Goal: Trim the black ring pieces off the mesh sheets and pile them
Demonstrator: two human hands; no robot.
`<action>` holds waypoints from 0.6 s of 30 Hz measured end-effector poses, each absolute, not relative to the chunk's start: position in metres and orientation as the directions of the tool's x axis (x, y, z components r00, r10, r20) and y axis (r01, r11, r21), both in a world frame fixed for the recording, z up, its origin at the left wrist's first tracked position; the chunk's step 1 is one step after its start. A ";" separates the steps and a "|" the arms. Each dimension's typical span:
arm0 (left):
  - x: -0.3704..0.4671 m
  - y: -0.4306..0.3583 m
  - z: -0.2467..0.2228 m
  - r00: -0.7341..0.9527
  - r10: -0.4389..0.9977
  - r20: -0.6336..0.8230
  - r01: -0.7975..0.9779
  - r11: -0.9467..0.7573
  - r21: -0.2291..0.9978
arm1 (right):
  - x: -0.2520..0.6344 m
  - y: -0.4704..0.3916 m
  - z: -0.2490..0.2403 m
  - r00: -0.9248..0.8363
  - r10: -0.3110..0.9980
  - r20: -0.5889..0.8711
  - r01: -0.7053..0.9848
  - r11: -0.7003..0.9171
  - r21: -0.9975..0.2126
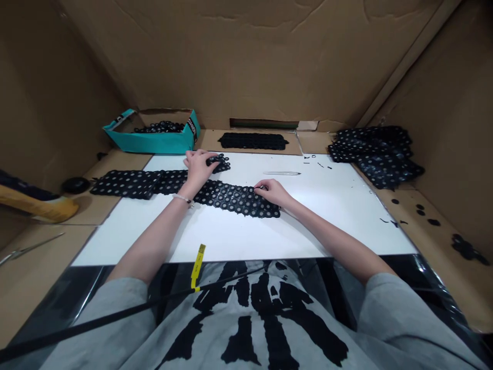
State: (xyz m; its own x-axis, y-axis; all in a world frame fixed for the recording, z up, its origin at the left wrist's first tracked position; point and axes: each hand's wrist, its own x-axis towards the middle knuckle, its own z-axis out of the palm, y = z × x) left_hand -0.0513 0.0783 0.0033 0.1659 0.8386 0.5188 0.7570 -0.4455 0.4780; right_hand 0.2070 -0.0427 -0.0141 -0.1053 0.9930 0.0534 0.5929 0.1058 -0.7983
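Observation:
A long black strip with rows of round holes lies across the white board, running left under my left wrist. My right hand is at the strip's upper edge near its right end, thumb and forefinger pinched on it. A small dark bit shows by those fingertips, too small to name. My left hand reaches over the strip to a small heap of black ring pieces. Its thumb and fingers close around pieces at the heap's left side; the fingertips are partly hidden.
A teal box holding black ring pieces stands at back left. Behind the board lies a black bundle. A white pen-like tool rests on the board. Black perforated sheets pile at right; scissors lie at left.

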 end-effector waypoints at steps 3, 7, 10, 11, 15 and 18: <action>-0.026 0.053 0.013 0.554 0.737 0.387 0.560 -0.674 0.482 | 0.209 -0.041 -0.018 -0.119 0.991 0.069 0.481 0.118 -0.869; 0.001 0.022 0.014 0.744 0.628 0.226 0.448 -0.721 0.529 | 0.208 -0.040 -0.022 -0.167 0.977 0.134 0.339 0.185 -0.922; 0.009 0.014 0.010 0.716 0.661 0.222 0.456 -0.685 0.568 | 0.207 -0.039 -0.023 -0.190 0.971 0.147 0.326 0.204 -0.923; 0.009 0.016 0.008 0.712 0.669 0.214 0.446 -0.665 0.599 | 0.207 -0.039 -0.023 -0.184 0.973 0.138 0.343 0.195 -0.919; -0.008 0.042 0.005 0.558 0.805 0.204 0.434 -0.492 0.755 | 0.210 -0.038 -0.022 -0.138 0.988 0.070 0.408 0.121 -0.905; -0.036 0.071 0.000 0.164 0.911 0.379 0.492 -0.408 0.769 | 0.212 -0.039 -0.020 -0.130 0.991 0.038 0.415 0.089 -0.906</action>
State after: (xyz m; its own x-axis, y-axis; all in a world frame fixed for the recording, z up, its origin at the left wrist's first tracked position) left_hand -0.0360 0.0706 0.0004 0.1636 0.9110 0.3785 0.4918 -0.4079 0.7693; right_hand 0.2117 -0.0392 -0.0201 -0.1302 0.9908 0.0381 0.4146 0.0894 -0.9056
